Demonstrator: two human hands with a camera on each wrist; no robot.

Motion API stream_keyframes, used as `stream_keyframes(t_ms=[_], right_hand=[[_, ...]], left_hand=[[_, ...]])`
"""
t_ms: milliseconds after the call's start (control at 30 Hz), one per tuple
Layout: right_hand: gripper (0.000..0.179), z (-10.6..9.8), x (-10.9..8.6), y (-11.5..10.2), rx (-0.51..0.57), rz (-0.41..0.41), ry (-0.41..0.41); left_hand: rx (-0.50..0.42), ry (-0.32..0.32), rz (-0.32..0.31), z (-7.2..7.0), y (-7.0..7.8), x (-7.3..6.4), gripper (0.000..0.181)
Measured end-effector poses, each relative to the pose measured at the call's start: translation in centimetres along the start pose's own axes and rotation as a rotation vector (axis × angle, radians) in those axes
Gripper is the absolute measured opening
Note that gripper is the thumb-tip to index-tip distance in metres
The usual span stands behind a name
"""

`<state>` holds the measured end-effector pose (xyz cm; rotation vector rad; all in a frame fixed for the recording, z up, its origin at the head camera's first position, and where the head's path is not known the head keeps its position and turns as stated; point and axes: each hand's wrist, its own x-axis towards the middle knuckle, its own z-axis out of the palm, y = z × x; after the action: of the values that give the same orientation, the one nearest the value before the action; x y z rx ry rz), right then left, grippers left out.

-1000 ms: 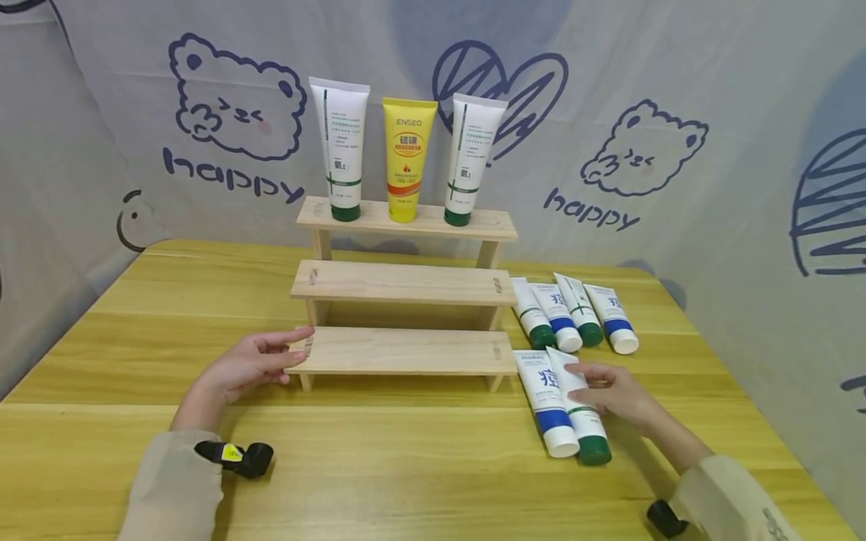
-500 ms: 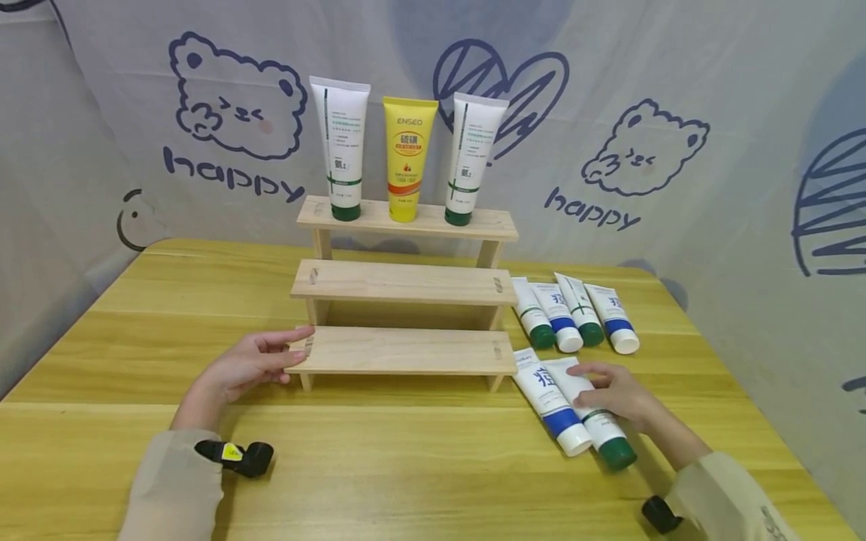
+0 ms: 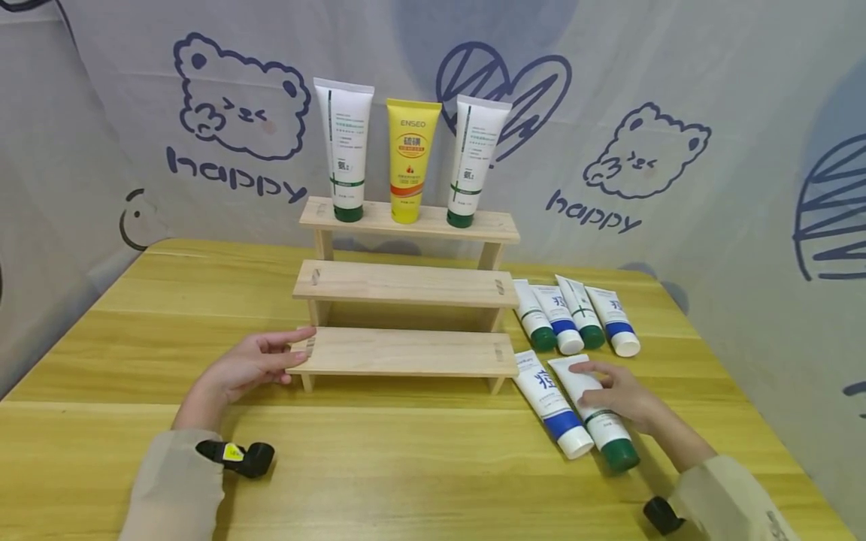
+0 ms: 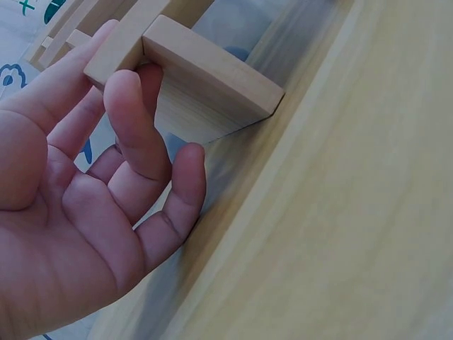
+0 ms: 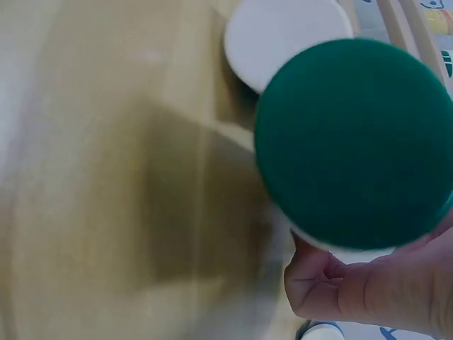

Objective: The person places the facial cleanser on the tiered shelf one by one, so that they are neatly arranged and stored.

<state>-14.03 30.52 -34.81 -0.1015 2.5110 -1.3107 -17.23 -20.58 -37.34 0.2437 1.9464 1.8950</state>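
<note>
My left hand (image 3: pixel 246 367) grips the left end of the lowest step of a three-step wooden display stand (image 3: pixel 406 352). In the left wrist view, thumb and fingers hold the edge of that board (image 4: pixel 127 46). With my right hand (image 3: pixel 625 398) I hold a white squeeze tube with a green cap (image 3: pixel 605 428), lying slanted at the stand's right. Its round green cap (image 5: pixel 354 145) fills much of the right wrist view and hides part of the hand. Just left of it lies a white tube with a blue band (image 3: pixel 551 402).
On the top step stand two white green-capped tubes (image 3: pixel 345 150) (image 3: pixel 476 158) with a yellow tube (image 3: pixel 410 161) between them. Several more tubes lie in a row behind my right hand, among them a blue-banded one (image 3: pixel 612 319). A printed cloth (image 3: pixel 379 45) hangs behind the table.
The green-capped tube in my right hand has shifted right and toward me. The blue-banded tube beside it has turned to a steeper slant, and a small gap now separates them.
</note>
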Motion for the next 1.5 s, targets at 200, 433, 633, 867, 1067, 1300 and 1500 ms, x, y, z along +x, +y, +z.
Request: stream_keyframes(t_ms=[200, 433, 633, 867, 1067, 1300, 1500], right_hand=[[0.055, -0.6, 0.0, -0.6, 0.070, 0.041, 0.001], [0.058, -1.1, -0.2, -1.9, 0.093, 0.071, 0.037], [0.058, -1.4, -0.1, -2.6, 0.127, 0.039, 0.061], [0.063, -1.2, 0.3, -3.0, 0.214, -0.005, 0.086], [0.070, -0.8, 0.8, -3.6, 0.274, -0.038, 0.124], [0.071, -0.4, 1.4, -5.2, 0.407, -0.080, 0.167], [0.074, 0.0, 2.0, -6.7, 0.526, -0.087, 0.183]], left_hand=[[-0.007, -0.004, 0.002, -0.1, -0.1, 0.0, 0.055], [-0.006, -0.004, 0.002, 0.0, -0.1, 0.0, 0.056], [-0.011, 0.001, 0.000, 0.0, 0.0, 0.1, 0.055], [-0.017, -0.001, 0.003, 0.0, 0.0, 0.0, 0.055], [-0.014, 0.001, 0.001, -0.1, -0.1, 0.0, 0.054], [-0.007, 0.001, 0.002, -0.1, -0.1, 0.0, 0.054], [-0.012, 0.005, 0.006, -0.1, -0.1, 0.0, 0.053]])
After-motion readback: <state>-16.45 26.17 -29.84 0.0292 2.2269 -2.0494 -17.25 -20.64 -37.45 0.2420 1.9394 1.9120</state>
